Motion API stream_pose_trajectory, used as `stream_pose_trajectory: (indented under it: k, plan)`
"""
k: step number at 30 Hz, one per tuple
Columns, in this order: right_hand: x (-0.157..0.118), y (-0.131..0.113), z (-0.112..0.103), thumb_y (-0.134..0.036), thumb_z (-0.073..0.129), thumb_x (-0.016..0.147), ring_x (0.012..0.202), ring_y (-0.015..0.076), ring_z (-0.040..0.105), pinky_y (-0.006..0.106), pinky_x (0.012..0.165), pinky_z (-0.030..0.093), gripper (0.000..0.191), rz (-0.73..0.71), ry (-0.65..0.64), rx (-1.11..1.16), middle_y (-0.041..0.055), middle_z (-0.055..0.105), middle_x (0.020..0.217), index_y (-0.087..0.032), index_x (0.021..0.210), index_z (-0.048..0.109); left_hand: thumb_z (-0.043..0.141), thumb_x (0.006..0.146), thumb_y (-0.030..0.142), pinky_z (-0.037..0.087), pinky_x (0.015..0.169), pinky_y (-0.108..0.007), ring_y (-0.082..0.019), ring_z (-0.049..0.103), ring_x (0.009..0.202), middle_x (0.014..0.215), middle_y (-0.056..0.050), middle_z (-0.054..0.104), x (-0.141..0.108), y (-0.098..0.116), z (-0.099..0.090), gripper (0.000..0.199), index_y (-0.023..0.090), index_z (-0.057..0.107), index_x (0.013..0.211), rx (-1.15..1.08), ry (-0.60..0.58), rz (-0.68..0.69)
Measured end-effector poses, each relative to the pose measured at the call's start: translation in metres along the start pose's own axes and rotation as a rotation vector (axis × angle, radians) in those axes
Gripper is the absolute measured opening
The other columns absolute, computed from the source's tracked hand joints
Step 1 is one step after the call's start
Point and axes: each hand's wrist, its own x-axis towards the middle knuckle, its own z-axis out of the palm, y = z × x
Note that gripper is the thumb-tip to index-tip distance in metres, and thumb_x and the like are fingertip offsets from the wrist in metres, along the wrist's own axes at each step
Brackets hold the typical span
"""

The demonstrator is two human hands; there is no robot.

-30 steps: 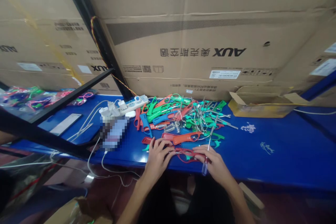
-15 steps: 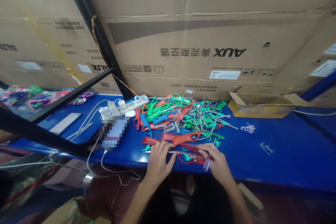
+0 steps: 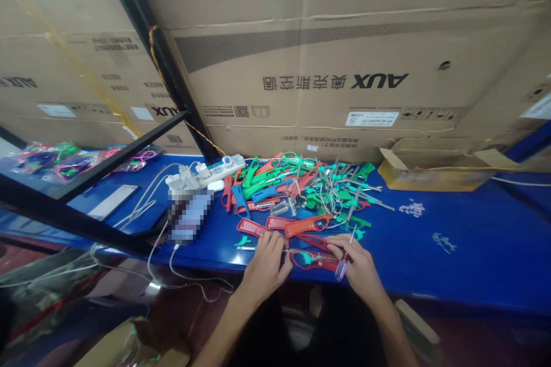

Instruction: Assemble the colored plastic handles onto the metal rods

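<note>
At the table's front edge, my left hand has its fingers closed round the thin metal rod of a red lighter casing with a green trigger piece in it. My right hand is closed on a screwdriver with a clear purple handle, its shaft pointing up, and its fingertips touch the right end of the casing. Just behind lie an orange casing half and a red casing half. A small green piece rests left of my left hand.
Behind the hands spreads a pile of coloured lighter parts. A power strip and a blurred phone lie left, near a black metal frame. An open carton, pink bits and pale green bits are to the right.
My left hand has shifted slightly right along the metal rod, its fingers drawn in closer. My right hand keeps hold of the screwdriver, nearly unmoved. The view has shifted a little.
</note>
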Motion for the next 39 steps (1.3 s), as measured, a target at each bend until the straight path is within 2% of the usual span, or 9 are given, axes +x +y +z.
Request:
stream_pose_trajectory:
  k: [4,9,12,14,18,22,28,34,39]
  plan:
    - [0.000,0.000,0.000,-0.037,0.058,0.102,0.095,0.0239,0.072,0.037,0.083,0.060,0.020,-0.020,0.005,0.011,0.0073,0.077,0.100,-0.026,0.101,0.074,0.045,0.095,0.012,0.052,0.084,-0.042,-0.025,0.054,0.092,0.095,-0.007,0.058,-0.001,-0.004,0.001,0.011,0.020,0.053,0.097,0.004,0.003,0.055]
    - [0.002,-0.003,0.000,-0.033,0.060,0.101,0.094,0.0238,0.072,0.036,0.084,0.060,0.016,-0.050,0.035,0.018,0.0065,0.077,0.099,-0.026,0.099,0.074,0.048,0.092,0.011,0.053,0.085,-0.041,-0.024,0.055,0.092,0.094,-0.006,0.058,-0.002,-0.005,0.002,0.011,0.021,0.051,0.094,-0.003,0.024,0.058]
    - [-0.001,-0.006,-0.004,-0.030,0.061,0.100,0.088,0.0225,0.073,0.034,0.081,0.060,0.015,-0.074,0.113,0.069,0.0055,0.077,0.092,-0.025,0.093,0.073,0.049,0.090,0.010,0.054,0.085,-0.043,-0.025,0.055,0.093,0.096,-0.006,0.058,-0.004,-0.004,0.003,0.012,0.022,0.050,0.093,0.002,0.047,0.050]
    - [-0.007,-0.009,-0.007,-0.032,0.061,0.100,0.082,0.0212,0.073,0.031,0.077,0.060,0.018,-0.041,0.148,0.116,0.0049,0.076,0.088,-0.025,0.088,0.071,0.050,0.090,0.010,0.054,0.086,-0.043,-0.025,0.056,0.095,0.098,-0.006,0.058,-0.004,-0.003,0.003,0.014,0.023,0.050,0.095,-0.005,0.059,0.047]
    - [-0.024,-0.019,-0.004,-0.038,0.056,0.103,0.078,0.0194,0.074,0.025,0.072,0.059,0.025,0.097,0.035,0.168,0.0052,0.076,0.088,-0.023,0.086,0.068,0.049,0.090,0.009,0.054,0.086,-0.044,-0.025,0.057,0.096,0.098,-0.006,0.058,-0.005,-0.004,0.003,0.016,0.023,0.049,0.097,-0.054,0.068,0.040]
    - [-0.032,-0.026,0.009,-0.039,0.051,0.105,0.084,0.0194,0.073,0.025,0.077,0.058,0.027,0.114,-0.033,0.154,0.0063,0.075,0.094,-0.023,0.090,0.067,0.047,0.092,0.009,0.055,0.087,-0.042,-0.025,0.059,0.097,0.102,-0.008,0.058,-0.004,-0.006,0.001,0.020,0.022,0.049,0.108,-0.184,0.050,0.031]
    - [-0.020,-0.030,0.018,-0.037,0.048,0.107,0.088,0.0192,0.070,0.028,0.080,0.054,0.025,0.073,-0.097,0.084,0.0050,0.074,0.096,-0.025,0.094,0.065,0.041,0.093,0.006,0.053,0.094,-0.043,-0.025,0.060,0.106,0.111,-0.009,0.057,-0.005,-0.010,-0.001,0.027,0.022,0.047,0.113,-0.304,0.010,0.022]
    - [-0.011,-0.027,0.021,-0.034,0.048,0.107,0.093,0.0185,0.068,0.027,0.084,0.051,0.020,0.071,-0.171,0.130,0.0037,0.072,0.099,-0.025,0.095,0.062,0.041,0.084,-0.003,0.050,0.105,-0.043,-0.024,0.054,0.129,0.138,-0.012,0.053,-0.007,-0.015,0.001,0.045,0.024,0.046,0.120,-0.384,-0.040,-0.005]
    - [-0.005,-0.027,0.022,-0.034,0.048,0.107,0.092,0.0178,0.068,0.026,0.085,0.050,0.021,0.086,-0.213,0.160,0.0032,0.071,0.099,-0.025,0.096,0.062,0.040,0.088,-0.002,0.045,0.113,-0.046,-0.024,0.047,0.138,0.145,-0.013,0.049,-0.005,-0.016,0.000,0.047,0.023,0.045,0.128,-0.381,-0.004,0.061]
